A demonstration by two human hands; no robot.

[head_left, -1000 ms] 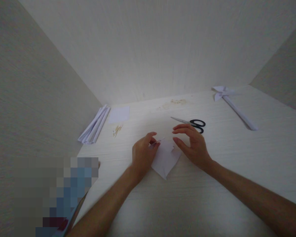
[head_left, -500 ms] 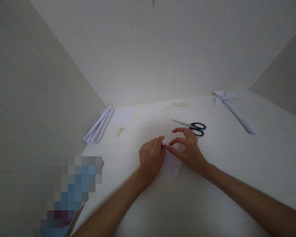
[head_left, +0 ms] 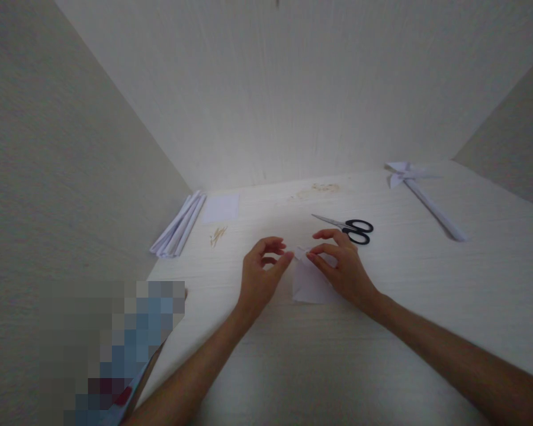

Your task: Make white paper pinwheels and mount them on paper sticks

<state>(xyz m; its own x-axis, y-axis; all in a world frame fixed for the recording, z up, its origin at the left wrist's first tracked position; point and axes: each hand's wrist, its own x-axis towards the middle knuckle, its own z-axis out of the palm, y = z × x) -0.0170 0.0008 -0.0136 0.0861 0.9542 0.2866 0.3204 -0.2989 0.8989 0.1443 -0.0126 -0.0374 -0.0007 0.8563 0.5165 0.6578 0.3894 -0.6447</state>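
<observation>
A square of white paper (head_left: 313, 286) lies on the table in front of me, its upper edge slightly raised and folded. My right hand (head_left: 344, 266) pinches that upper edge between thumb and index finger, the other fingers lifted. To the left, my left hand (head_left: 258, 275) has its thumb and fingers apart, the thumb tip close to the paper's upper left corner. Nothing shows in its grasp. Just beyond the right hand are scissors with black handles (head_left: 359, 226), blades pointing left.
Rolled white paper tubes (head_left: 180, 228) lie at the left edge, beside a flat white sheet (head_left: 221, 208) and several thin tan sticks (head_left: 218, 235). Tan bits (head_left: 325, 187) lie near the back wall. A paper pinwheel (head_left: 400, 173) on a rolled tube (head_left: 435, 208) rests at the right.
My left hand has let go of the paper, opened and drawn back left. The paper has turned, its lower edge now nearly level. My right hand still pinches the top.
</observation>
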